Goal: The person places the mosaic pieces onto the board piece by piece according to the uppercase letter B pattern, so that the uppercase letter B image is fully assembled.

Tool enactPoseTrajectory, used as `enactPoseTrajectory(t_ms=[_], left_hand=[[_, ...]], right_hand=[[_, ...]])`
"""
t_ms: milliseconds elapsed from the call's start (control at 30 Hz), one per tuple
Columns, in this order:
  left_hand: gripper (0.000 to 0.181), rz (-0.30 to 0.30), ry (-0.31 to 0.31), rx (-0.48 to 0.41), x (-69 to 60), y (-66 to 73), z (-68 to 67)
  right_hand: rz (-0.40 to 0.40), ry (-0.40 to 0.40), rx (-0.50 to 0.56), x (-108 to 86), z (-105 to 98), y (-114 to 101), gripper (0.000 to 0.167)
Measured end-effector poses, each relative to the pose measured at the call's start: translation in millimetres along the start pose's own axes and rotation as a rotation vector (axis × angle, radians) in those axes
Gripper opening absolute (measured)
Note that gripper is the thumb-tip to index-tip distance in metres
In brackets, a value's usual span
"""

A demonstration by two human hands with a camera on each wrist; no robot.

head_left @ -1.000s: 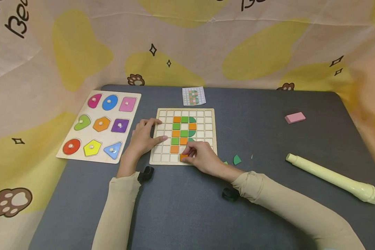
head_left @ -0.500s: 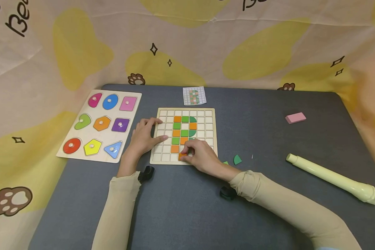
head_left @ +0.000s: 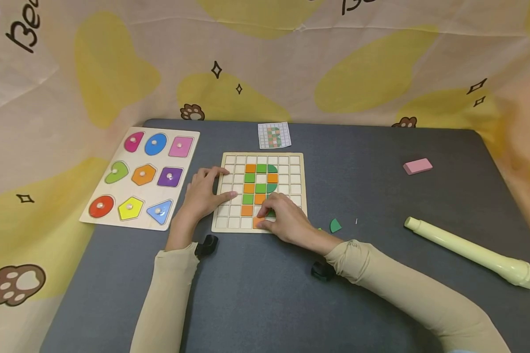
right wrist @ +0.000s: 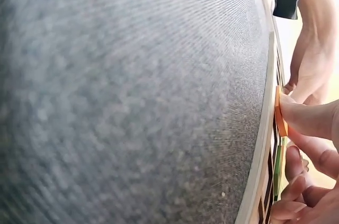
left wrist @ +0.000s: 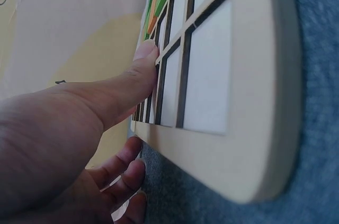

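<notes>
A wooden grid board (head_left: 296, 215) with white cells lies on the table, with orange and green tiles set in several of them. My left hand (head_left: 200, 194) steadies its left side; in the left wrist view the thumb (left wrist: 140, 73) rests on the board and the other fingers are by its edge. At the front row, my right hand (head_left: 287, 219) has curled fingers and holds an orange square tile (head_left: 258, 223) at a cell. In the right wrist view the thumb touches the face of that orange tile (right wrist: 279, 108), which sits slightly tilted. The right hand hides cells behind it.
A small pattern card (head_left: 274, 136) lies beyond the board. A knob puzzle board (head_left: 134, 225) with coloured shapes is at left. Right of the board are a green quarter-round tile (head_left: 335, 225), a pink block (head_left: 417, 166) and a pale yellow tube-shaped thing (head_left: 472, 252).
The orange tile has shifted slightly left and settled flatter at the front-row cell, the right hand moving a little with it. The left hand has stayed in place.
</notes>
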State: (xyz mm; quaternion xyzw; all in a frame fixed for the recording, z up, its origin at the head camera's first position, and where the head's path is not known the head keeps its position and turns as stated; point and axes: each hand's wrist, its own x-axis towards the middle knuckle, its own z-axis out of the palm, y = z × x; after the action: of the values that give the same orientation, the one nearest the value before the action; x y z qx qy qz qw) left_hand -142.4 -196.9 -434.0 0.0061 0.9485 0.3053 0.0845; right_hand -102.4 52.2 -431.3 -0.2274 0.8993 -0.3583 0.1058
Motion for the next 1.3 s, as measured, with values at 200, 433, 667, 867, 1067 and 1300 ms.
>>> enactPoseTrajectory(t_ms=[200,433,667,867,1067,1300], left_hand=[[0.067,0.000,0.000,0.002,-0.2,-0.1,0.8],[0.067,-0.002,-0.008,0.011,0.5,2.3,0.6],[0.067,-0.001,-0.004,0.019,1.4,1.8,-0.9],[0.068,0.001,-0.005,0.012,1.3,0.7,-0.9],[0.067,-0.001,-0.005,0.006,0.7,0.3,-1.1],[0.067,0.004,-0.007,0.001,0.7,-0.3,-0.6]], right_hand=[[0.018,0.018,-0.024,-7.0,-8.9,7.6,0.015],[0.042,0.016,-0.001,-28.5,-41.4,38.7,0.027],[0.071,0.001,-0.014,-57.9,-74.2,72.9,0.037],[0.065,-0.080,-0.023,-77.5,-91.3,82.0,0.047],[0.039,-0.104,-0.036,-87.0,-95.6,82.9,0.046],[0.007,-0.068,-0.003,-88.3,-90.7,84.1,0.035]])
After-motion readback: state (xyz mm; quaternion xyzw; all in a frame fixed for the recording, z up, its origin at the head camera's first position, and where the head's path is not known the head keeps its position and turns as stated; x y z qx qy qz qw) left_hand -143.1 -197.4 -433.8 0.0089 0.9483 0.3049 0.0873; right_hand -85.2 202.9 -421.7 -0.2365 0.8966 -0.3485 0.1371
